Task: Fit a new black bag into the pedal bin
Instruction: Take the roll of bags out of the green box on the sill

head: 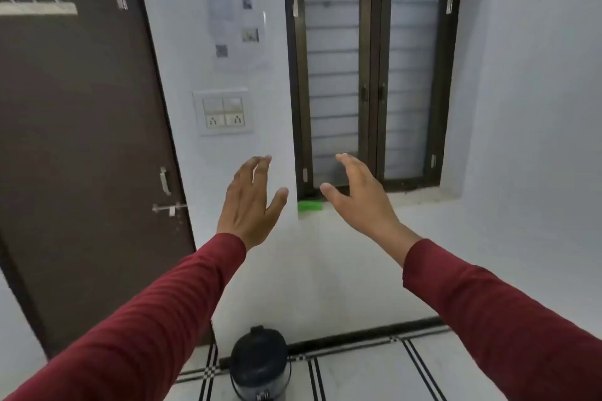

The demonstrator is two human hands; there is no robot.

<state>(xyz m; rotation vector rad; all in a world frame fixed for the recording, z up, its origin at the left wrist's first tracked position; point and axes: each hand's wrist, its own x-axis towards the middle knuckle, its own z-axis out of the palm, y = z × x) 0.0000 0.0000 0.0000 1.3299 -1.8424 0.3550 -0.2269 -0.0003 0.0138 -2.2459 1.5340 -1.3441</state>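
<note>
A small round pedal bin [259, 365] with a dark domed lid stands on the floor by the wall, at the bottom middle; its lid is down. My left hand [250, 202] and my right hand [358, 194] are both raised in front of me, well above the bin, fingers spread, holding nothing. Both arms wear dark red sleeves. No black bag shows in this view.
A brown door [81, 140] with a latch stands at the left. A switch panel [223, 112] and papers hang on the pillar. A shut window [371, 75] sits in a recess, with a green object [309, 206] on its sill. The floor is white tile with black lines.
</note>
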